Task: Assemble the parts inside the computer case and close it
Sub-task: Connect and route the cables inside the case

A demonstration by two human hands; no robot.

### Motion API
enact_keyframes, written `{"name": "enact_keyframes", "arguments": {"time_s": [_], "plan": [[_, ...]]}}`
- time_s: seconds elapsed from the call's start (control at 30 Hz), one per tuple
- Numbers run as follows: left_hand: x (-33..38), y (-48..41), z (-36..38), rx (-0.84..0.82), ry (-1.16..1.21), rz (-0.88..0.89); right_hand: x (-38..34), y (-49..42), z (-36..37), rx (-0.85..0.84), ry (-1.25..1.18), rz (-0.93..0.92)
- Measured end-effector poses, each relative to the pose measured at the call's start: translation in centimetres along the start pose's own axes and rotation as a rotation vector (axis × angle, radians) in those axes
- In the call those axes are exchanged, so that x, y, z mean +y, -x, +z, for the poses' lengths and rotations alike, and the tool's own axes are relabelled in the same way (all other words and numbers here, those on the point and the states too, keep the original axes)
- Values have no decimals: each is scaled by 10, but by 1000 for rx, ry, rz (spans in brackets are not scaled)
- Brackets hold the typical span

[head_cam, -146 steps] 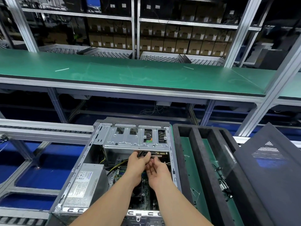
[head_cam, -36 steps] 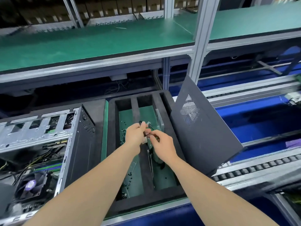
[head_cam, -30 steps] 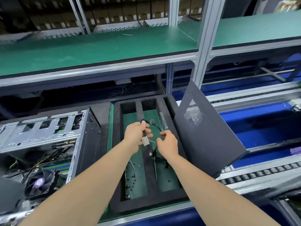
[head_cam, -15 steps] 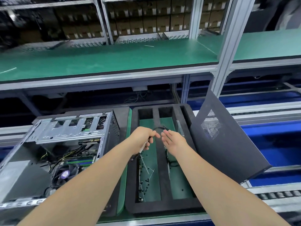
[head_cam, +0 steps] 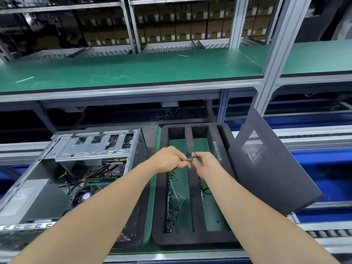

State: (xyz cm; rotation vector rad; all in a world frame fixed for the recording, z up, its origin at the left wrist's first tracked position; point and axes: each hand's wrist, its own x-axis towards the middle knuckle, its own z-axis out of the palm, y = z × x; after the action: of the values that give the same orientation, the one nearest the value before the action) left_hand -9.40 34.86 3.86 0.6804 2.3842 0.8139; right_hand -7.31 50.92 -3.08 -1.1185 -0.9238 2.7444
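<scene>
Holding: my left hand [head_cam: 167,159] and right hand [head_cam: 205,162] pinch a small grey connector [head_cam: 190,159], long axis across, above the black foam tray [head_cam: 190,239].
Case: open grey metal computer case [head_cam: 91,149] lies leftward, nearer my left hand.

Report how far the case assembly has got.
Done: the power supply and fan sit in the open computer case. In hand: left hand and right hand both pinch a small connector above the foam tray. To do: fit it in the case, then mount the side panel, which leans beside the tray.
</scene>
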Motion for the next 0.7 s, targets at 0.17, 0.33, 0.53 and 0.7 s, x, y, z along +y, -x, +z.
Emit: {"name": "enact_keyframes", "arguments": {"time_s": [0.17,0.33,0.53,0.7], "plan": [[-21,4,-6,220,-426,97,-8,11,23,-153,-151,-70],[-59,17,-13,568,-593,125,-3,30,43,-403,-132,-118],[-86,40,-26,641,-426,130,23,49,75,-566,25,-146],[-103,65,-39,743,-278,154,53,61,97,-612,163,-140]]}}
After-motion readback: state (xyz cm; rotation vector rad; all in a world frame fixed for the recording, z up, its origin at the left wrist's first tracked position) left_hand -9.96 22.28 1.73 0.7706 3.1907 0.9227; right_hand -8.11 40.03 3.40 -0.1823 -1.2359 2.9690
